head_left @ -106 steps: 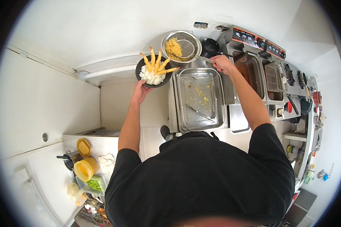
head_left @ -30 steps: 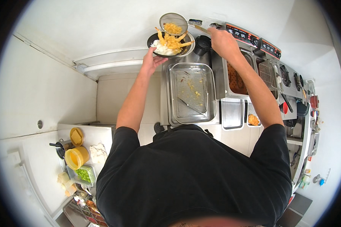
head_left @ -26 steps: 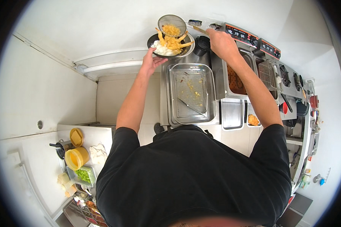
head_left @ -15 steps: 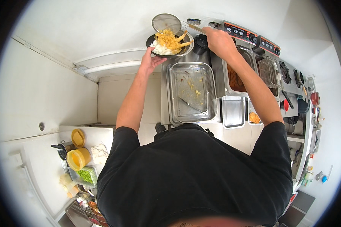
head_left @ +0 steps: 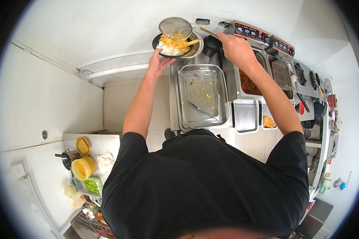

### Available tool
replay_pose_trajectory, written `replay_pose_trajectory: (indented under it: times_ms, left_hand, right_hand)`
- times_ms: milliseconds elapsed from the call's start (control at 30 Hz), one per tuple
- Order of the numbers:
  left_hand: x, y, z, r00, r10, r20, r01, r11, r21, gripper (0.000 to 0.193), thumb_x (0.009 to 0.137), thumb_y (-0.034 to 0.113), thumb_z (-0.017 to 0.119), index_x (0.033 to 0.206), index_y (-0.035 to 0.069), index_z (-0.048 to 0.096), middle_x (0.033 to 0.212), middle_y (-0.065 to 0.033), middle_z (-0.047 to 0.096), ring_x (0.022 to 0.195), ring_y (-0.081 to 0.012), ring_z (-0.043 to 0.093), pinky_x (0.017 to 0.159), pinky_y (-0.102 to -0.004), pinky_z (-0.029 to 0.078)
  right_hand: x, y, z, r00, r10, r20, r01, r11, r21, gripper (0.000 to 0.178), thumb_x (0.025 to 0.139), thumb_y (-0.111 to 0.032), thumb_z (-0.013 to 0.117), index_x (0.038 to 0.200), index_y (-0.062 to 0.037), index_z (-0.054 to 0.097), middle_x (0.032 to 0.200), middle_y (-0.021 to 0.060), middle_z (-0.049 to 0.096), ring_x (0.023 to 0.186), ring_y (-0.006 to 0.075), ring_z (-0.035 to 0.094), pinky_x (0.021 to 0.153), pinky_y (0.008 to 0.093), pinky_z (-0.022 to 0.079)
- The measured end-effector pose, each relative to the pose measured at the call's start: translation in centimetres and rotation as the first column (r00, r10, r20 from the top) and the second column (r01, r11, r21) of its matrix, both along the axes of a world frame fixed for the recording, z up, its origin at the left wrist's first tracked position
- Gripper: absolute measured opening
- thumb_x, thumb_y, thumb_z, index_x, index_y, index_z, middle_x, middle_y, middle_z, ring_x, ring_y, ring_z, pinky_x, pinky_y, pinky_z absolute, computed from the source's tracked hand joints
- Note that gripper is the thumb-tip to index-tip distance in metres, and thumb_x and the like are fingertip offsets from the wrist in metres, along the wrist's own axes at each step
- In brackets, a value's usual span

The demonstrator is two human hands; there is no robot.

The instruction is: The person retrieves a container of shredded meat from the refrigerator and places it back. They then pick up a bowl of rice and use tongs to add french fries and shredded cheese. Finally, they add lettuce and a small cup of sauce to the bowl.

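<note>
A black bowl (head_left: 154,42) of white rice (head_left: 168,49) with golden fried pieces (head_left: 179,44) on top is held at the far middle. My left hand (head_left: 159,64) is closed on its near left rim, thumb at the rice. Above the bowl's far side hangs a round mesh skimmer (head_left: 174,26), partly covering the fried pieces. My right hand (head_left: 236,47) grips its long handle (head_left: 207,31) from the right. One fried stick (head_left: 193,42) juts over the bowl's right edge. Behind the bowl, a metal basin (head_left: 199,47) is mostly hidden.
A metal tray (head_left: 181,97) with a perforated insert, crumbs and tongs (head_left: 201,110) lies nearer me. Beside it stand a black container (head_left: 212,44) and fryers holding brown oil (head_left: 249,83), with a wire basket (head_left: 282,73). Yellow tubs (head_left: 83,168) sit at left.
The skimmer has tipped lower over the fried pieces, and their heap looks flatter. My right hand has shifted slightly right and nearer; the bowl has moved a little left.
</note>
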State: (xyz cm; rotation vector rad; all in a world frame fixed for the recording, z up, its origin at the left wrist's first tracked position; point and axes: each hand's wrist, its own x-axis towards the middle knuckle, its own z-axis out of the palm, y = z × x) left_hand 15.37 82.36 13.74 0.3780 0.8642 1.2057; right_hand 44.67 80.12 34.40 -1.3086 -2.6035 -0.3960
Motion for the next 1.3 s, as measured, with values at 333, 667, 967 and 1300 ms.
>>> replay_pose_trajectory:
  times_ms: [333,667,967,1300]
  left_hand:
    - [0.3,-1.0,-1.4,0.992,0.001,0.124,-0.009,0.998,0.065,0.055,0.087,0.015,0.049,0.133,-0.01,0.033,0.128,-0.0306,0.047,0.114,-0.0452,0.057,0.102,-0.0453,0.052]
    - [-4.0,-9.4,-3.1,0.986,0.043,0.159,-0.068,0.986,0.152,0.049,0.089,0.016,0.054,0.133,0.0,0.039,0.132,-0.0157,0.053,0.115,-0.0315,0.058,0.1,-0.0447,0.051]
    - [-4.1,-14.3,-1.2,0.952,0.292,0.092,-0.299,0.952,0.067,0.05,0.09,0.02,0.058,0.13,-0.004,0.041,0.132,-0.0232,0.047,0.118,-0.0388,0.056,0.102,-0.0434,0.051]
    - [-0.9,-15.4,0.9,0.935,0.337,0.108,-0.349,0.93,0.117,0.054,0.09,0.019,0.058,0.133,-0.005,0.037,0.136,-0.0268,0.041,0.12,-0.0413,0.053,0.103,-0.044,0.051]
  right_hand:
    - [0.2,-2.5,0.4,0.988,0.014,-0.153,-0.005,0.998,0.062,0.031,0.085,-0.008,0.054,0.115,-0.0035,0.058,0.084,0.0196,0.068,0.075,0.0369,0.068,0.064,0.0461,0.055]
    - [-0.5,-3.8,-0.1,0.809,-0.344,-0.476,0.33,0.937,-0.116,0.024,0.092,-0.012,0.055,0.11,-0.0029,0.067,0.086,0.0262,0.067,0.082,0.0429,0.066,0.078,0.0508,0.052]
    - [-3.7,-6.8,-2.3,0.943,0.194,-0.268,-0.179,0.981,0.081,0.031,0.087,-0.003,0.053,0.117,-0.0048,0.059,0.085,0.0169,0.068,0.075,0.0336,0.068,0.063,0.0439,0.055]
    - [-2.1,-7.8,-2.0,0.93,0.324,-0.173,-0.316,0.946,0.072,0.037,0.082,-0.001,0.054,0.119,-0.0031,0.057,0.079,0.0131,0.064,0.072,0.0309,0.066,0.061,0.0415,0.055]
